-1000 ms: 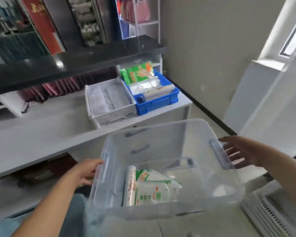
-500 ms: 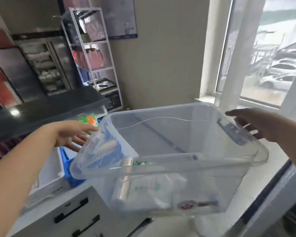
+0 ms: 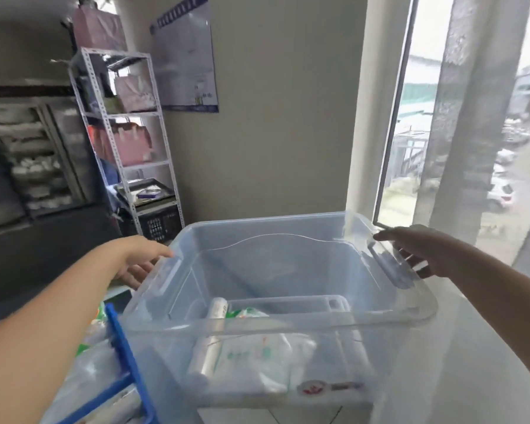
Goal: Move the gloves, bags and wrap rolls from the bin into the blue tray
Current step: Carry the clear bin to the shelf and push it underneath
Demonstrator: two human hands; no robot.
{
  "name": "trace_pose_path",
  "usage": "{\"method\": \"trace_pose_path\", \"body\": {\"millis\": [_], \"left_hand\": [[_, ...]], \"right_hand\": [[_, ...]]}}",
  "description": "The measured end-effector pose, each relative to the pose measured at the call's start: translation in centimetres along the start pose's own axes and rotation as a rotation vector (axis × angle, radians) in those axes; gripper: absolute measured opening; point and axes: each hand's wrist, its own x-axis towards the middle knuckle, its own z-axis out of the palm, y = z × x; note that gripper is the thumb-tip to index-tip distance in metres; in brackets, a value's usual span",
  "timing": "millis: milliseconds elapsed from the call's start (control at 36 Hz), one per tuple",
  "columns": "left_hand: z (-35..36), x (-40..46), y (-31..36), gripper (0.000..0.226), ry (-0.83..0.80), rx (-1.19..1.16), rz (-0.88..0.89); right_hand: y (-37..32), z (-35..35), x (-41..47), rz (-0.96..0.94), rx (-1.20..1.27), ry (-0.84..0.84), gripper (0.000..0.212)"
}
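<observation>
I hold a clear plastic bin [image 3: 276, 264] up in front of me, tilted toward me. My left hand [image 3: 138, 261] grips its left handle, fingers curled under the rim. My right hand [image 3: 410, 249] grips the right handle the same way. Inside, against the near wall, lie a white wrap roll [image 3: 210, 338] and a white-and-green bag pack [image 3: 254, 350]. The blue tray [image 3: 120, 356] shows at the lower left, just beside the bin's left corner, with clear and green packs [image 3: 89, 347] in it.
A metal shelf rack [image 3: 126, 142] with pink bags stands at the back left by a beige wall. A dark counter [image 3: 43, 255] runs behind my left arm. A large window [image 3: 471, 133] fills the right side.
The bin has come higher and closer to the blue tray, whose edge now sits right by the bin's left corner. My view has tipped up toward the wall and window. Both hands keep their hold.
</observation>
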Motion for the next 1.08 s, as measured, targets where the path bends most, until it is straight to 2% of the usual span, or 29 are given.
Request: {"method": "trace_pose_path", "body": {"millis": [111, 361, 417, 500, 583, 694, 778, 889, 1083], "left_hand": [[-1.3, 6.2, 2.8, 0.036, -0.003, -0.005, 0.025], [-3.5, 17.5, 7.6, 0.023, 0.005, -0.017, -0.058], [-3.6, 21.0, 7.9, 0.027, 0.024, -0.018, -0.089], [-3.0, 26.6, 8.1, 0.035, 0.037, -0.015, -0.153], [-2.6, 32.1, 8.4, 0.033, 0.019, -0.029, -0.228], [-2.7, 39.2, 8.7, 0.033, -0.014, -0.101, -0.337], [-3.4, 43.6, 8.8, 0.04, -0.02, -0.177, -0.438], [-5.3, 48.5, 7.9, 0.053, -0.007, -0.305, -0.527], [-10.3, 55.2, 5.6, 0.052, 0.11, -0.579, -0.642]], "right_hand": [[-3.3, 1.3, 6.3, 0.027, -0.052, 0.0, 0.04], [-10.2, 6.3, 19.6, 0.094, -0.119, -0.094, 0.041], [-11.7, 8.4, 23.6, 0.092, -0.146, -0.092, 0.042], [-13.5, 11.9, 30.1, 0.095, -0.193, -0.108, 0.043], [-14.9, 15.6, 37.4, 0.142, -0.24, -0.174, 0.044], [-16.9, 20.8, 47.3, 0.206, -0.288, -0.262, 0.048], [-19.9, 24.9, 53.9, 0.237, -0.332, -0.337, 0.043], [-25.4, 30.8, 61.7, 0.2, -0.348, -0.414, 0.046], [-36.3, 44.2, 70.3, 0.085, -0.372, -0.515, 0.045]]}}
